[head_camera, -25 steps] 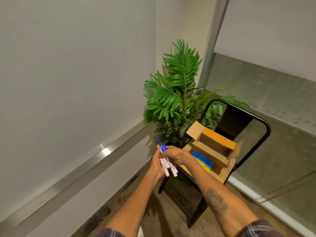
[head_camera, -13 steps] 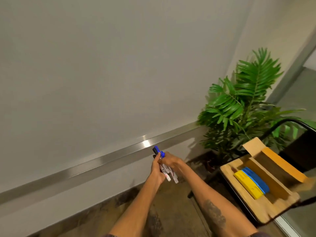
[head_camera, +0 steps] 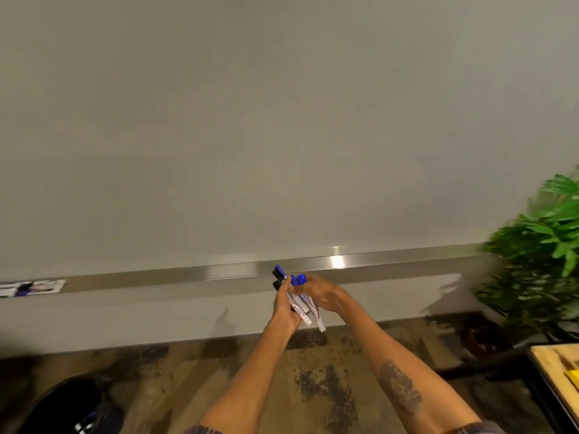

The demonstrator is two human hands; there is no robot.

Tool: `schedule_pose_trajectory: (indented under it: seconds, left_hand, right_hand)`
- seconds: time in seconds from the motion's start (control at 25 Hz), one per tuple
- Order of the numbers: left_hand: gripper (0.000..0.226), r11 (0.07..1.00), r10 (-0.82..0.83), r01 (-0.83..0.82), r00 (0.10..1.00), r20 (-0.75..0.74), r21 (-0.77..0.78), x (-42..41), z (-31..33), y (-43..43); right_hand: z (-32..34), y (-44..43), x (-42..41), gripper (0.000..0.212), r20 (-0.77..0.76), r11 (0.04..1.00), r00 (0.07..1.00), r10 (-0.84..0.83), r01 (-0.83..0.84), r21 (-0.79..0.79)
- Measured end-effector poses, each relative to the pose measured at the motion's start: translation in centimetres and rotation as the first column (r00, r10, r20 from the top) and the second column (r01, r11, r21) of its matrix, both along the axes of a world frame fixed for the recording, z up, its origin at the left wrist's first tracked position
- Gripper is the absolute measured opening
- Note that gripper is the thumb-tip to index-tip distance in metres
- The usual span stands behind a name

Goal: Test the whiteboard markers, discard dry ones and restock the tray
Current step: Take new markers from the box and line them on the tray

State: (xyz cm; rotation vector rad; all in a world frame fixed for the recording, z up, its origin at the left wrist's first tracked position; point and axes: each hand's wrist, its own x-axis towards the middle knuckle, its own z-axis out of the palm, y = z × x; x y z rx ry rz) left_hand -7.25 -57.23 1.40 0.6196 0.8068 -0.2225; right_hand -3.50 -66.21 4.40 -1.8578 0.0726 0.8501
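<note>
Pale whiteboard (head_camera: pixel 282 120) fills most of the view, with a brushed-metal tray (head_camera: pixel 188 275) running along its lower edge above a mottled brown floor (head_camera: pixel 313 386). A person stands facing it with both bare forearms stretched forward and the hands meeting just in front of the tray. The left hand (head_camera: pixel 283 303) has its fingers wrapped round a bundle of markers (head_camera: pixel 297 300). The markers are held steeply tilted, their blue and black caps uppermost and their white barrels sticking out below the palm. The right hand (head_camera: pixel 319 292) reaches in from the right, its fingers curled over the top of the bundle and pinching at a blue cap. None of the held markers touches the tray or the board.

At the tray's far left lie some white-and-purple shapes (head_camera: pixel 31 288), too blurred to identify. A leafy green plant (head_camera: pixel 539 255) stands at the right edge. Below it is the corner of a cardboard box (head_camera: pixel 557 371), with something yellow inside. A black bin (head_camera: pixel 62 405) sits on the floor at lower left.
</note>
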Motion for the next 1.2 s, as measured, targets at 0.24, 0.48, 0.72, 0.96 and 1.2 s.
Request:
schedule_pose_trajectory:
  seconds: [0.24, 0.48, 0.72, 0.96, 1.2]
  left_hand:
    - [0.026, 0.993, 0.110, -0.111, 0.994, 0.006, 0.037, -1.4, -1.0, 12.0]
    - [0.027, 0.974, 0.226, -0.227, 0.972, 0.071, 0.004, -3.3, -1.5, 21.2]
    - [0.023, 0.959, 0.262, -0.270, 0.960, 0.103, 0.083, -4.9, -2.5, 27.8]
    - [0.024, 0.933, 0.342, -0.352, 0.932, 0.116, 0.075, -5.5, -2.7, 34.1]
    - [0.026, 0.898, 0.408, -0.429, 0.895, 0.182, 0.099, -3.8, -2.1, 42.9]
  right_hand:
    - [-0.4, 11.5, 0.0, 0.023, 0.070, 0.998, 0.995, 0.066, -0.065, -0.010]
    - [0.3, 21.0, -0.5, 0.012, 0.284, 0.978, 0.942, 0.178, -0.136, -0.159]
    - [-1.0, 28.8, -0.4, 0.019, 0.351, 0.966, 0.906, 0.235, -0.176, -0.192]
    - [-1.5, 36.6, 0.1, 0.016, 0.286, 0.963, 0.920, 0.267, -0.244, -0.115]
    - [-0.6, 45.8, 2.6, 0.005, 0.225, 0.928, 0.903, 0.366, -0.373, -0.013]
